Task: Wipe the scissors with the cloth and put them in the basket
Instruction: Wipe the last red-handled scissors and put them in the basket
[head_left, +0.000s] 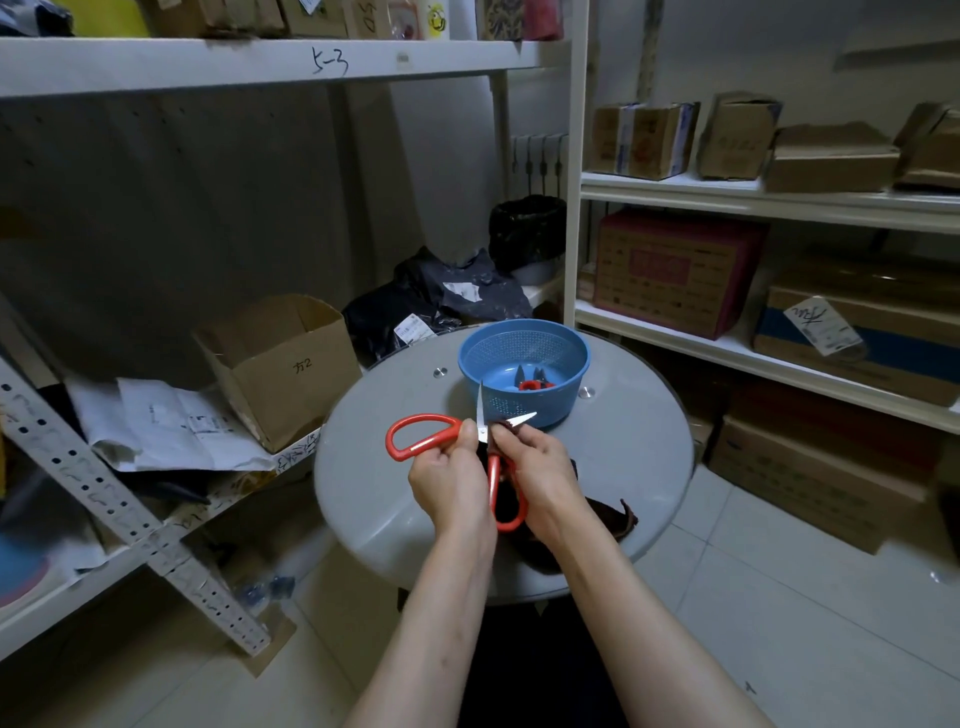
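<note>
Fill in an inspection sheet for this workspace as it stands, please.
Surface: round grey table, with metal studs near the basket.
Job's things: red scissors held open above the table; dark cloth trailing from the right hand onto the table; blue basket on the far side of the table, with a second pair already lying inside.
Clutter: open cardboard box, loose papers and black bags on the low shelf to the left.
Hands: left hand grips the red scissors near the pivot; right hand pinches the cloth around one blade.
Cables: nothing seen.
Surroundings: white shelves stacked with cartons; tiled floor.
</note>
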